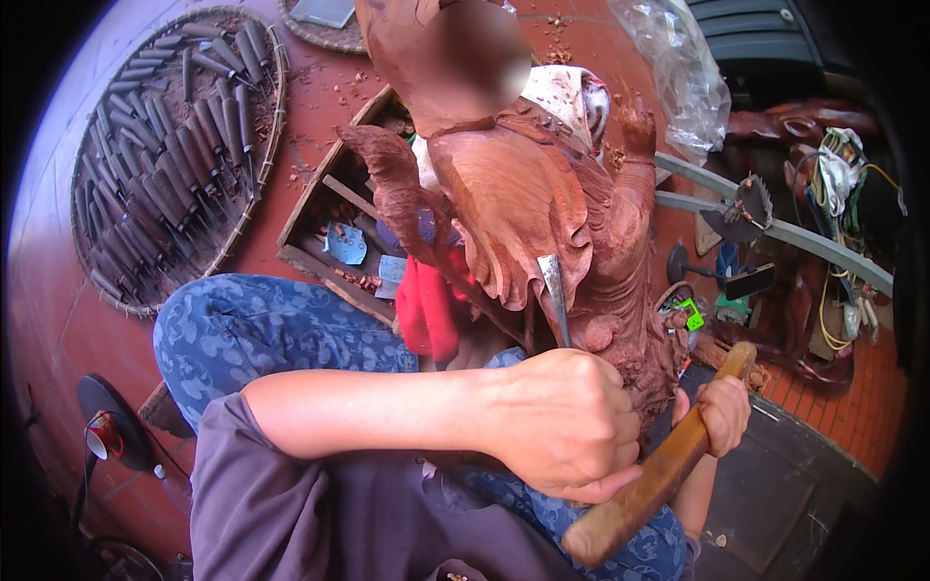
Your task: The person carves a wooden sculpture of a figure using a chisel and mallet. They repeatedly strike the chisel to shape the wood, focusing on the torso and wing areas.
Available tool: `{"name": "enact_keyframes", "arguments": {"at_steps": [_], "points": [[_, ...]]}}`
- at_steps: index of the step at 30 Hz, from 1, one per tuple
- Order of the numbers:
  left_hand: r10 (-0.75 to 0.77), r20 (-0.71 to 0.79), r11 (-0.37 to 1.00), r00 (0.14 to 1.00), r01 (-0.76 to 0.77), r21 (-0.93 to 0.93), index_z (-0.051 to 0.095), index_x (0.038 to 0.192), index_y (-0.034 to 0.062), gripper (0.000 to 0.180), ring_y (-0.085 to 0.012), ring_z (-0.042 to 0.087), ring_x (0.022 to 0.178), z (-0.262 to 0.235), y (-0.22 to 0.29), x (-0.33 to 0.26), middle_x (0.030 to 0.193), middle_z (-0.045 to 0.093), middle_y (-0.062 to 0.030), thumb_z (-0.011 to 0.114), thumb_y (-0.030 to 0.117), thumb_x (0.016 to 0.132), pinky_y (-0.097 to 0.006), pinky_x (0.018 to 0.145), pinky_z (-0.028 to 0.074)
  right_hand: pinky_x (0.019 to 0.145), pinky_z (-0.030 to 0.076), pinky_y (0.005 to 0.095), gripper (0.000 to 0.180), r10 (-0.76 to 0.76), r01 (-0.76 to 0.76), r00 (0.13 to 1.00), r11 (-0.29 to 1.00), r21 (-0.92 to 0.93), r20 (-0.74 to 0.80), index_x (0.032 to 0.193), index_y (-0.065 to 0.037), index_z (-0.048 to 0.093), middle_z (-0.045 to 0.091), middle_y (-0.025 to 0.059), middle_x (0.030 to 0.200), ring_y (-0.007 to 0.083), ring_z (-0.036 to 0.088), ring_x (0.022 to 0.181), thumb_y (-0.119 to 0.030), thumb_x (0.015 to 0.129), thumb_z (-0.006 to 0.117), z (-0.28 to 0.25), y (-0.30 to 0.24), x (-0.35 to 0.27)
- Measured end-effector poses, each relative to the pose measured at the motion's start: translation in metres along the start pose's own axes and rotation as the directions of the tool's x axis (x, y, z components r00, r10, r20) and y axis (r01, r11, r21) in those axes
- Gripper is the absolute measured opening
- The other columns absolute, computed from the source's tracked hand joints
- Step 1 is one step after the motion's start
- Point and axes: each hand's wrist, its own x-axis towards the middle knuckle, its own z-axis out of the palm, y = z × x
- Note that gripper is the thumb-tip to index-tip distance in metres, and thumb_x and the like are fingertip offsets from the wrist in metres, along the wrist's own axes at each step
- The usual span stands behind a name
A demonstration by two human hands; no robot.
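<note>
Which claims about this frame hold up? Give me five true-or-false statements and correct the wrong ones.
1. The left hand holds a chisel. True.
2. The right hand holds no tool. False: it is closed around a wooden club.
3. The round basket at the left holds many wooden-handled tools. True.
4. The carving is bright blue. False: it is reddish brown.
5. The chisel's wide end points toward the person's body. False: it points away, toward the carving.
</note>
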Motion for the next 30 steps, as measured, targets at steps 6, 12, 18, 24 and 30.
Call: {"name": "enact_keyframes", "arguments": {"at_steps": [6,12,18,24,30], "points": [[-0.001,-0.004,1.0,1.0,0.001,0.027,0.048,0.059,0.0114,0.034,-0.0167,0.05,0.054,0.004,-0.003,-0.002,0.063,0.045,-0.0008,0.067,0.027,0.082,-0.031,0.049,0.039,0.057,0.052,0.0407,0.032,0.024,-0.021,0.999,0.998,-0.054,0.047,0.083,-0.003,0.047,0.057,0.0118,0.07,0.0267,0.059,0.059,-0.005,0.08,0.079,0.004,0.004,-0.002],[-0.001,0.003,0.998,1.0,0.0,0.057,0.047,0.059,0.0119,0.034,-0.0164,0.05,0.054,0.002,-0.005,-0.002,0.062,0.043,-0.0009,0.066,0.027,0.083,-0.031,0.049,0.039,0.056,0.052,0.0418,0.032,0.048,-0.04,0.996,0.993,-0.107,0.074,0.082,-0.002,0.046,0.058,0.0126,0.071,0.0271,0.059,0.059,-0.004,0.08,0.078,0.008,0.007,0.001],[-0.017,0.004,0.993,1.0,0.017,0.113,0.047,0.059,0.012,0.034,-0.0161,0.05,0.054,0.002,-0.006,-0.001,0.062,0.043,-0.001,0.066,0.027,0.083,-0.03,0.049,0.039,0.059,0.054,0.0423,0.03,-0.013,0.012,0.998,1.0,-0.011,-0.063,0.08,-0.003,0.049,0.058,0.0129,0.068,0.0274,0.059,0.058,-0.007,0.08,0.079,0.015,0.017,-0.009],[0.009,-0.005,0.992,1.0,-0.008,0.129,0.047,0.059,0.0125,0.034,-0.0156,0.049,0.054,0.003,-0.009,0.001,0.062,0.043,-0.0007,0.066,0.028,0.082,-0.03,0.05,0.038,0.059,0.054,0.0417,0.032,-0.028,0.029,0.993,1.0,0.001,-0.115,0.078,-0.002,0.05,0.057,0.0118,0.067,0.0274,0.06,0.059,-0.007,0.077,0.081,0.017,0.02,-0.012],[0.027,0.005,0.991,1.0,-0.028,0.132,0.052,0.058,0.0095,0.033,-0.021,0.052,0.053,-0.002,0.009,0.008,0.059,0.048,-0.0031,0.064,0.029,0.082,-0.033,0.052,0.043,0.054,0.049,0.0388,0.036,0.061,-0.06,0.997,0.997,0.039,-0.041,0.082,-0.004,0.047,0.057,0.0112,0.069,0.0268,0.058,0.057,-0.009,0.076,0.082,0.005,0.013,-0.012]]}}
